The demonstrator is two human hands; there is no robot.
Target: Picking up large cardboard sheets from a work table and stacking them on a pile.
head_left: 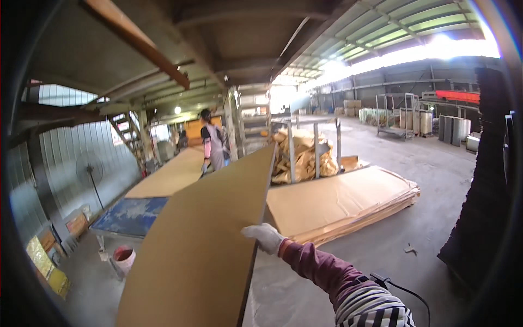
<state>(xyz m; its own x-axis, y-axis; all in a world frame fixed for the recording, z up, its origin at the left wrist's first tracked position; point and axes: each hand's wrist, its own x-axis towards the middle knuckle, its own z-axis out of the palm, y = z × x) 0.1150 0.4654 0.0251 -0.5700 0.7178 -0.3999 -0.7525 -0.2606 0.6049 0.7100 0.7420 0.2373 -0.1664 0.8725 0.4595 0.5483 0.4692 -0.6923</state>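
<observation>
Right hand (264, 238) closed on brown board (204, 240), left hand unseen, metal rack (316, 150) holding crumpled paper (303, 155), pink bucket (126, 261)

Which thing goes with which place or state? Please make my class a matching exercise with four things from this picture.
Column one
1. Right hand
2. Bucket
3. Standing fan
4. Stack of brown sheets

Column two
A. In front of the corrugated wall
B. Lying flat, to the right of the tan board
C. Gloved, gripping the tan board's edge
D. Pinkish, near the blue-topped table

Right pairs: 1-C, 2-D, 3-A, 4-B.
</observation>
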